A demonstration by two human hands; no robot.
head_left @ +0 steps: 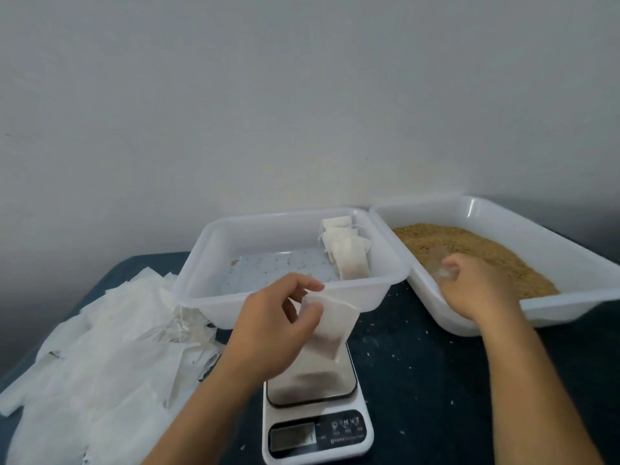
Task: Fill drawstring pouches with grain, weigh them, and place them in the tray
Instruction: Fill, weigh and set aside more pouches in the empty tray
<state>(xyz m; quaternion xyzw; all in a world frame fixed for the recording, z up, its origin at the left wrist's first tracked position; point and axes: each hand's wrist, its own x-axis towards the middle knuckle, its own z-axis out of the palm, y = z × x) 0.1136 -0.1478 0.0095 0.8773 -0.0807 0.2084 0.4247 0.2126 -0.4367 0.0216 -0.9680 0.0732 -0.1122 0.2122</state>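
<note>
The pouch [330, 322] hangs above the scale [317, 417], pinched at its upper left edge between thumb and fingers of the left hand [278, 313]. It is flat and looks unfilled; its long axis runs from upper left down to lower right, and the lower corner dips toward the scale's steel plate without clearly touching it.

Just behind it stands the tray [292, 298], a white plastic tub. In its far right corner lean several filled pouches [345, 250], overlapping too much for an exact count, perhaps four or five; a few loose grains lie on the tray's floor.

To the right, a second white tub [503, 209] holds a bed of tan grain [469, 250]. The right hand [476, 286] reaches over its near rim into the grain, fingers curled around something pale and blurred; what it is cannot be told.

On the left of the dark desk [419, 364] lies a loose heap of empty pouches [110, 347], too many to count. Stray grains speckle the desk.
</note>
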